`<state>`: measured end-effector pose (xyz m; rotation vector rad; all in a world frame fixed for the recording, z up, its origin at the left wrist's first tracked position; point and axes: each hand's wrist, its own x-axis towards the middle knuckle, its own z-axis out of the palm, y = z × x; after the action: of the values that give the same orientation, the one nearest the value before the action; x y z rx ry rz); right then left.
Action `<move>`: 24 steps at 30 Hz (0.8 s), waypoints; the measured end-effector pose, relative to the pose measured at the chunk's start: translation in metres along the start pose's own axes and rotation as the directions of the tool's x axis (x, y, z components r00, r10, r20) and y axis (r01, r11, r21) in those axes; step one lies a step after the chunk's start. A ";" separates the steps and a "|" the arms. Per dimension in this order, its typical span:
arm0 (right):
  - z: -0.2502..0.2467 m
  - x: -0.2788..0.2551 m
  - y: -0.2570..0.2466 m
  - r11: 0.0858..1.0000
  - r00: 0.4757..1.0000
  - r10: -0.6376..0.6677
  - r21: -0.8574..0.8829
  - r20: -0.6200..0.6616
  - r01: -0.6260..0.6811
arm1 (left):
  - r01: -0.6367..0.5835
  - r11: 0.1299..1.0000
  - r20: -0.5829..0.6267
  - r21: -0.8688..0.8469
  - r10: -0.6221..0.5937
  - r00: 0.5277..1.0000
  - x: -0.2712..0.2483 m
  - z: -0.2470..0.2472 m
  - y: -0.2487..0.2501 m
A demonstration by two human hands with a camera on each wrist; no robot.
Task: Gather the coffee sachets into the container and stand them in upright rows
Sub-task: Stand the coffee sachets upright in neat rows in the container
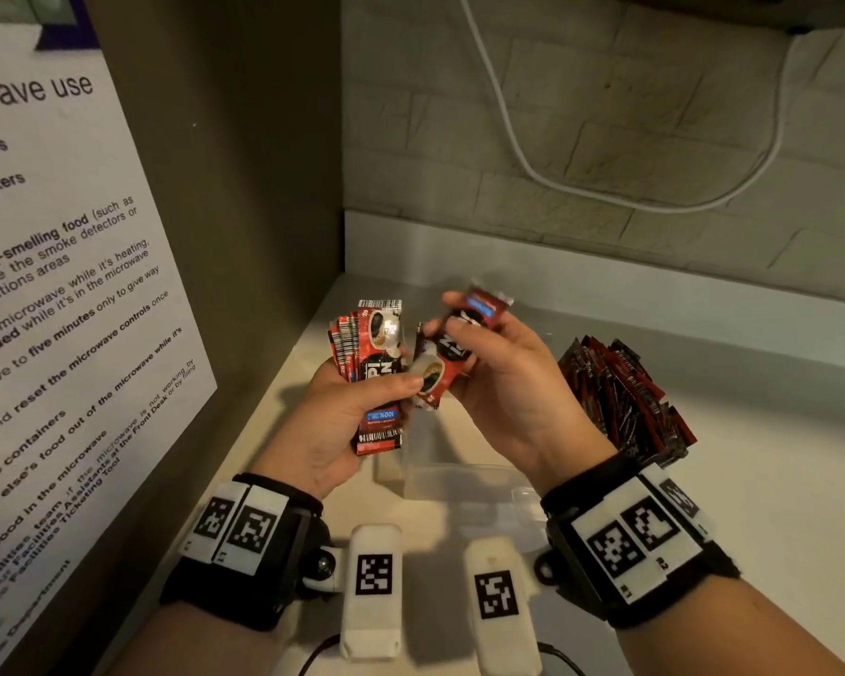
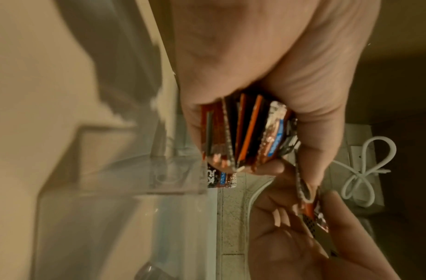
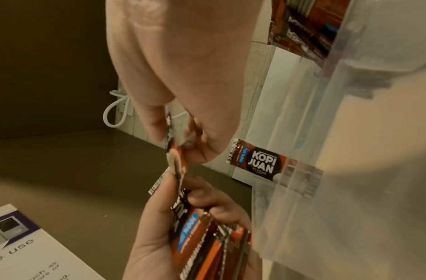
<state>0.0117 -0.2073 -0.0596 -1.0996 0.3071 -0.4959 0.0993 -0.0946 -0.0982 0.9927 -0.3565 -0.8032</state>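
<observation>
Both wrists sit nearest: my left hand clamps a sachet stack, my right hand pinches loose sachets beside it; misaligned edges could fan out and spill.

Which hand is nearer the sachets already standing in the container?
Right. The right hand is raised just left of the standing sachets, holding a few loose ones. The left hand grips a stack farther left, beyond the right hand.

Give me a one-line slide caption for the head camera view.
Left hand grips a stack of coffee sachets while the right hand holds more sachets above the clear container.
</observation>
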 end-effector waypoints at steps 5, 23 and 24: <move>-0.002 0.000 0.005 0.976 0.987 0.002 -0.214 -0.159 -0.036 | -0.054 0.997 -0.098 0.057 0.059 0.993 0.002 -0.001 -0.002; -0.026 0.018 0.006 0.846 0.924 0.001 -0.492 -0.383 -0.205 | 0.129 0.972 -0.276 -0.198 -0.181 0.944 0.014 -0.014 -0.004; -0.026 0.019 0.010 0.809 0.925 0.014 -0.540 -0.379 -0.234 | 0.154 0.962 -0.263 -0.226 -0.212 0.941 0.014 -0.014 -0.004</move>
<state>0.0179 -0.2338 -0.0796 -1.5685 0.8982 -0.4955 0.1156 -0.0980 -0.1096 0.9422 0.0690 -0.8325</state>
